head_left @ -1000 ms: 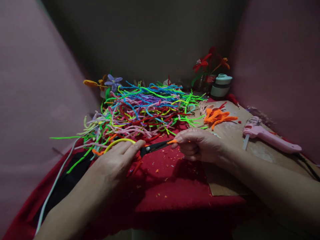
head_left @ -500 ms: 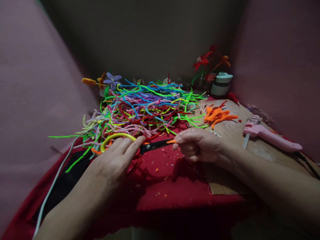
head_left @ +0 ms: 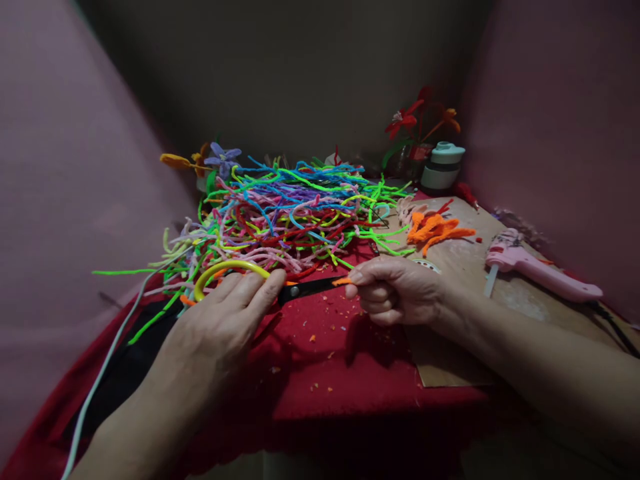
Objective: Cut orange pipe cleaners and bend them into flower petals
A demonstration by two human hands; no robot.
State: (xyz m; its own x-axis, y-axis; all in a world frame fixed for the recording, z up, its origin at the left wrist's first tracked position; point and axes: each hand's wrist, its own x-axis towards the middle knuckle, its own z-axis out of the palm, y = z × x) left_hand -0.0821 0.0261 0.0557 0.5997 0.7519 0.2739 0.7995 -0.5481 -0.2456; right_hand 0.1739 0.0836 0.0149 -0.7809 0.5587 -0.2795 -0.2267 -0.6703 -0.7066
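Fingers wrapped, my left hand point(head_left: 227, 310) grips a pair of scissors point(head_left: 313, 288) with a yellow handle and dark blades that point right. A short orange pipe cleaner point(head_left: 343, 281) is pinched between the thumb and forefinger of my right hand point(head_left: 393, 290), its end lying against the blade tips. Most of that piece is hidden in the fingers. More orange shows beside the scissors near my left thumb. Small orange bits point(head_left: 313, 339) are scattered on the red cloth point(head_left: 350, 373) below.
A heap of coloured pipe cleaners point(head_left: 300, 207) spreads behind my hands. On a brown board point(head_left: 455, 363) at right lie orange bent pieces point(head_left: 435, 230) and a pink glue gun point(head_left: 545, 270). A mint-lidded jar point(head_left: 443, 167) and pipe-cleaner flowers stand behind. A pale cable point(head_left: 107, 373) runs at left.
The scissors and my left hand have shifted very slightly left. My right hand keeps its pinch on the orange pipe cleaner, almost unmoved.
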